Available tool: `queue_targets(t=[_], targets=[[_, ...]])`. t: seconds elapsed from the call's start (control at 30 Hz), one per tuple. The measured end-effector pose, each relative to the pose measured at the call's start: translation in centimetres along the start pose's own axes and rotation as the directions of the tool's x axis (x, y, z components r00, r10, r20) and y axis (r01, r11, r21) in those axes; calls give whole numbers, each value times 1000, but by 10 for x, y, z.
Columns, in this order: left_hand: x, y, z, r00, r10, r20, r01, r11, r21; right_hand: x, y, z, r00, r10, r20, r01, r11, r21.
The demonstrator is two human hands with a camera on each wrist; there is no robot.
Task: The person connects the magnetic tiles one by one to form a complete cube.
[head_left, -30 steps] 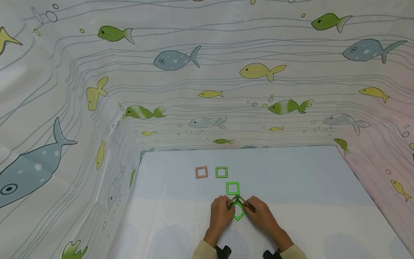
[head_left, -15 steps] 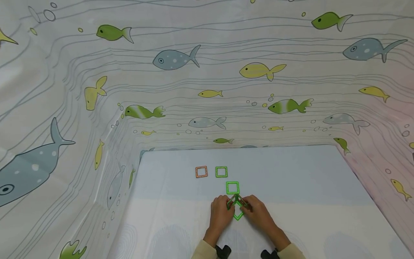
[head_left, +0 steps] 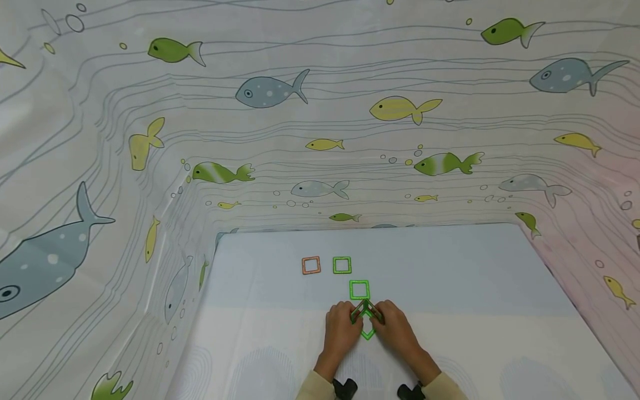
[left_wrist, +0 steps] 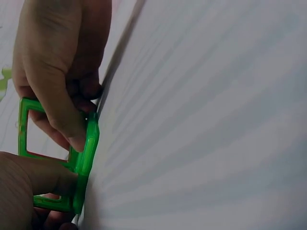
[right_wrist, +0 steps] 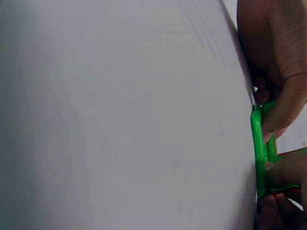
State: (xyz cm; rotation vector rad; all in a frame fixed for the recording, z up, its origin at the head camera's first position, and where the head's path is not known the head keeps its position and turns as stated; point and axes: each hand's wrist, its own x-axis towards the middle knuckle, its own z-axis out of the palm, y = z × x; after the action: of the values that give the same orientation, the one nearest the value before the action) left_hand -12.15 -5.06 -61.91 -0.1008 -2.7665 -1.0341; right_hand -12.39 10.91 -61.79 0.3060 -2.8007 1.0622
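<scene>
Head view: left grip (head_left: 341,329) clamped on left upright green frame (head_left: 358,307), right grip (head_left: 398,329) on right upright green frame (head_left: 376,312); both meet near the far corner of a flat green frame (head_left: 368,337) on the surface (head_left: 450,278), presumably steadied square.

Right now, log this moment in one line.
left hand: holds standing green frame; right hand: holds another standing green frame; flat green frame: between hands; orange frame: untouched
</scene>
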Motion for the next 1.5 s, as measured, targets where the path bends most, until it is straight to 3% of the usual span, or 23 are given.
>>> queue_targets(t=[0.3, 1.33, 1.4, 1.5], targets=[[0, 2, -2, 999, -23, 25, 24, 1000, -13, 1, 2, 2, 1000, 1, -2, -1, 1000, 18], [0, 2, 4, 999, -19, -30, 19, 1000, -17, 2, 4, 4, 998, -40, -46, 43, 997, 60], [0, 1, 3, 1000, -20, -7, 20, 1000, -22, 2, 4, 4, 998, -34, -44, 37, 998, 59], [-2, -4, -4, 997, -17, 80, 22, 998, -58, 2, 4, 4, 999, -24, -30, 25, 998, 57]])
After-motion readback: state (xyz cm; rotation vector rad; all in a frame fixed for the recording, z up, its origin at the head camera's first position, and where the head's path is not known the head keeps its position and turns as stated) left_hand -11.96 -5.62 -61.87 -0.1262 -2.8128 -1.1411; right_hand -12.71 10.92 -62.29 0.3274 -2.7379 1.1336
